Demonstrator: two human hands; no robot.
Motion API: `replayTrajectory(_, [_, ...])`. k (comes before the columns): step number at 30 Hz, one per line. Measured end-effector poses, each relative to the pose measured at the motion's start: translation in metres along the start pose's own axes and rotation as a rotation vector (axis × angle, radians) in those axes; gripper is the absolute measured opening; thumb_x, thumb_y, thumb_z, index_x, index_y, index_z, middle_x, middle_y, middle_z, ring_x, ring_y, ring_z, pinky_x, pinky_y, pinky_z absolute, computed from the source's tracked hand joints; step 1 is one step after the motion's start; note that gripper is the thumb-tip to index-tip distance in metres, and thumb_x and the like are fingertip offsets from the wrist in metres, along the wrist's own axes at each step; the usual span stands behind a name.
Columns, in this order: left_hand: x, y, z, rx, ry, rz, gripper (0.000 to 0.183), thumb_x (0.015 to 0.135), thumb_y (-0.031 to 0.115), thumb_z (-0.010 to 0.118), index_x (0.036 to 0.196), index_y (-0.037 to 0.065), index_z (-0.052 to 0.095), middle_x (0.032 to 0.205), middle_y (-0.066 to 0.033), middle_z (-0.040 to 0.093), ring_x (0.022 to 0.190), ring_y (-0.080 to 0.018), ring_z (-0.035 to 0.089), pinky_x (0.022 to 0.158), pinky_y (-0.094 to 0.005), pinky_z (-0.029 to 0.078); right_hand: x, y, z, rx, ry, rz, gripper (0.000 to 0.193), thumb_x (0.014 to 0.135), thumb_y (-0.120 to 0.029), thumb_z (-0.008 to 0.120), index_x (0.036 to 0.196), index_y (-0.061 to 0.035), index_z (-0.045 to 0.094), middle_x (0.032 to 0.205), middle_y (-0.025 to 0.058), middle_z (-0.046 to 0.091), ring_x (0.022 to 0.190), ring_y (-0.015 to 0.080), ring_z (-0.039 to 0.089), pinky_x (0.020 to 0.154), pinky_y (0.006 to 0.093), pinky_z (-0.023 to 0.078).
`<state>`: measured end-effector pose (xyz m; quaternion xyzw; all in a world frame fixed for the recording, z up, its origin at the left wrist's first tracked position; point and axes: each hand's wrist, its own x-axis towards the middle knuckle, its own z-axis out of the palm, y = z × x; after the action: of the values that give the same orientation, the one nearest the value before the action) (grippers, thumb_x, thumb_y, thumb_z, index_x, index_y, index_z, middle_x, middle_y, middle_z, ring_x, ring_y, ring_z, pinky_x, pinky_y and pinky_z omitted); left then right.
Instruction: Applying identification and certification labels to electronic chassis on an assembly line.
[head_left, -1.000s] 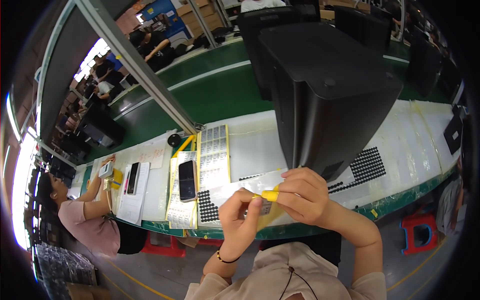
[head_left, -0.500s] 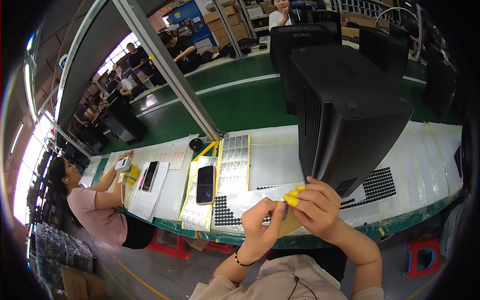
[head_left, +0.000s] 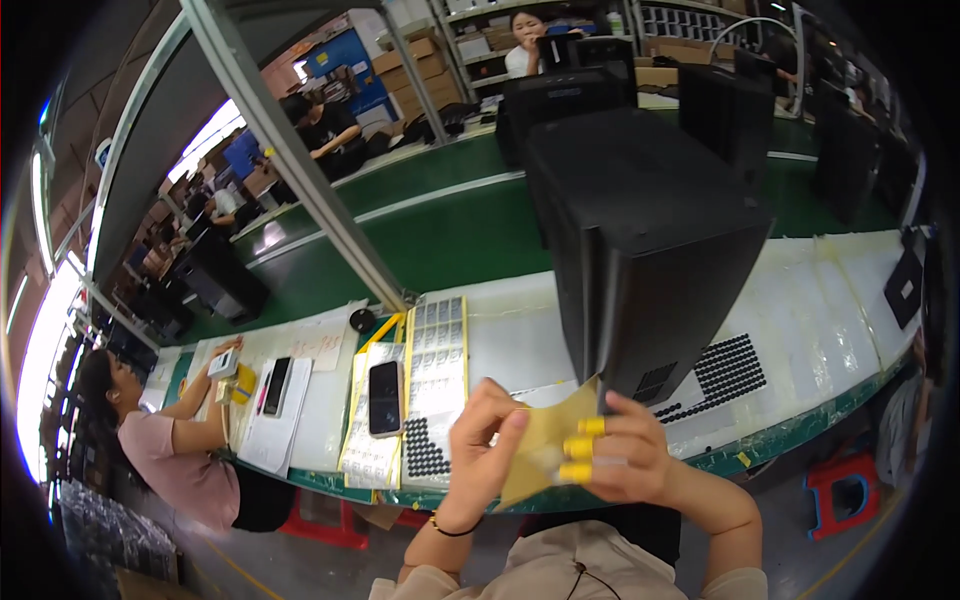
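A yellowish-tan backing sheet (head_left: 548, 440) is held up between my hands, tilted and slightly bent, above the table's near edge. My left hand (head_left: 482, 448) is closed on its left side, thumb and fingers pinching. With yellow finger covers on several fingertips, my right hand (head_left: 628, 455) grips the sheet's right side. Just beyond the hands stands a tall black computer case (head_left: 650, 260), upright on the white-covered table. A sheet of round black pads (head_left: 730, 368) lies at the case's right foot. More round black pads (head_left: 427, 448) lie left of my left hand.
Left of the pads are a phone (head_left: 385, 398) and silver label sheets (head_left: 437, 335). A metal post (head_left: 300, 160) rises beyond them. More black cases (head_left: 725, 120) stand on the green conveyor (head_left: 450, 225). A co-worker (head_left: 180, 440) sits at the left; a red stool (head_left: 842, 495) is at right.
The backing sheet has been lifted and turned so its tan face shows. My hands have moved apart, the left shifting left. The whole view has shifted, with the case appearing further left.
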<state>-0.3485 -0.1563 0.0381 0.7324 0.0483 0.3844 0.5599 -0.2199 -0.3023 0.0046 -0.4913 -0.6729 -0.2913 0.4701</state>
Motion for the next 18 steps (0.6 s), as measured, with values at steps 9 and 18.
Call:
replayTrajectory(9, [0.07, 0.068, 0.016, 0.676, -0.193, 0.78, 0.016, 0.067, 0.014, 0.073, 0.074, 0.007, 0.061, 0.113, -0.0168, 0.059, 0.106, -0.0361, 0.053, 0.088, -0.0423, 0.041, 0.048, 0.03, -0.094, 0.137, 0.584, 0.161, 0.023, 0.088, -0.013, 0.061, 0.106, -0.003, 0.052, 0.114, 0.0082, 0.049, 0.108, 0.0211, 0.05, 0.108, 0.0547, 0.031])
replayTrajectory(18, [0.075, 0.088, 0.01, 0.437, -0.645, 0.745, 0.021, 0.067, 0.022, 0.066, 0.067, 0.002, 0.059, 0.121, -0.026, 0.056, 0.12, -0.0424, 0.048, 0.098, -0.05, 0.036, 0.068, 0.092, -0.106, 0.723, 0.622, 0.283, 0.027, 0.094, -0.014, 0.052, 0.121, -0.0085, 0.053, 0.13, 0.0106, 0.05, 0.126, 0.0257, 0.043, 0.111, 0.0484, 0.027])
